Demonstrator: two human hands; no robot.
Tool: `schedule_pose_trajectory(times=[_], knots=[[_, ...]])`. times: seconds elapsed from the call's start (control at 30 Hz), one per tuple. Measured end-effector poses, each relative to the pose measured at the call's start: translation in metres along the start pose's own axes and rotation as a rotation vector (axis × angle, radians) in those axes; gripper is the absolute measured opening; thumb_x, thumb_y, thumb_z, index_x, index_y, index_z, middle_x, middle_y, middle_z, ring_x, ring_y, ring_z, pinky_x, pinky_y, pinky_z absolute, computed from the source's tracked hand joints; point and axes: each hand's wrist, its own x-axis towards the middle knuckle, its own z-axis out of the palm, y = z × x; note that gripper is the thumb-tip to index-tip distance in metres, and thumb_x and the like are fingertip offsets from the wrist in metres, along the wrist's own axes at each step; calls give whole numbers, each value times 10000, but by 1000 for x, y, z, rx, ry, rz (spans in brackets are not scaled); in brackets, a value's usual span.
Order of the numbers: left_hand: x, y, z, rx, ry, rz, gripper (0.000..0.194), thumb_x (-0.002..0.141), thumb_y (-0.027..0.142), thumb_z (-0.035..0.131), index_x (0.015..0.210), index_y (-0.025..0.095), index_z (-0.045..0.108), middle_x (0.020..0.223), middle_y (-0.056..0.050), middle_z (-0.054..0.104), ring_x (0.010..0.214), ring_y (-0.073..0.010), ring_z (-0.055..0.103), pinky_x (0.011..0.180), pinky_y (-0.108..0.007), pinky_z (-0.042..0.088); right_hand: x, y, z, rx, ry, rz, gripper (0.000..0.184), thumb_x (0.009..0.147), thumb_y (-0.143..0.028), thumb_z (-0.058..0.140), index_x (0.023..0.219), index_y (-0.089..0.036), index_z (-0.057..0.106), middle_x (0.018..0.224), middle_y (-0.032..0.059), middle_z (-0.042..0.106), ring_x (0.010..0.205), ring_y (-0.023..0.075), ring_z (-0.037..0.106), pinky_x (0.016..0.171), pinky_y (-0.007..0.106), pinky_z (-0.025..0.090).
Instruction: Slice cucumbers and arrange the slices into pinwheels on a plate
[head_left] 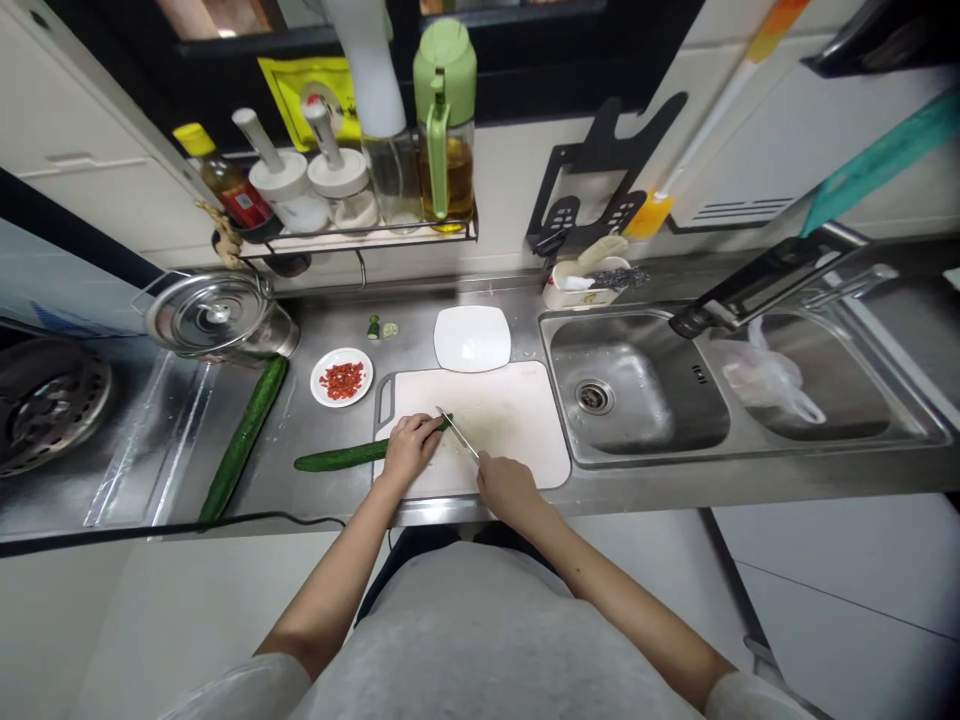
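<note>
Cucumber point(341, 459) lies partly on the cutting board point(529, 435), w/ its long tail jutting past the board's left edge, over the table point(300, 430). Left hand point(410, 443) bears down on it, fingers bent and pinching it near the cut end; right hand point(508, 487) has its fingers wrapped round the handle of a knife point(460, 437), blade at that end, mid-board. Risks, big to small: board could skid if wet underneath (can't tell); cucumber could roll, b/c it's round and its tail is off the board; blade could nick the left fingers, b/c they sit v. close.

Around the board, biggest first: sink point(637, 385) just off its right edge, so pcs pushed that way could drop in; lidded pot point(279, 335) beyond its far left corner, well apart; second cucumber point(244, 440) left of it, out of the way; white square plate point(472, 338) at its far edge, prob. touching, limits reach there; round plate point(319, 378) w/ chopped red bits point(343, 381) near its far left corner; small green pcs point(373, 326) past that corner.
</note>
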Motion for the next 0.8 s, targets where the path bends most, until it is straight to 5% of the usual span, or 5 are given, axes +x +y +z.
schedule_pose_trajectory(times=[0.8], knots=[[1, 3, -1, -28, -10, -18, 303, 916, 325, 488, 1172, 268, 638, 1092, -57, 648, 995, -196, 554, 892, -370, 447, 12, 7, -16, 48, -61, -43, 324, 905, -179, 365, 1149, -140, 575, 1040, 153, 671, 983, 247, 629, 753, 309, 442]])
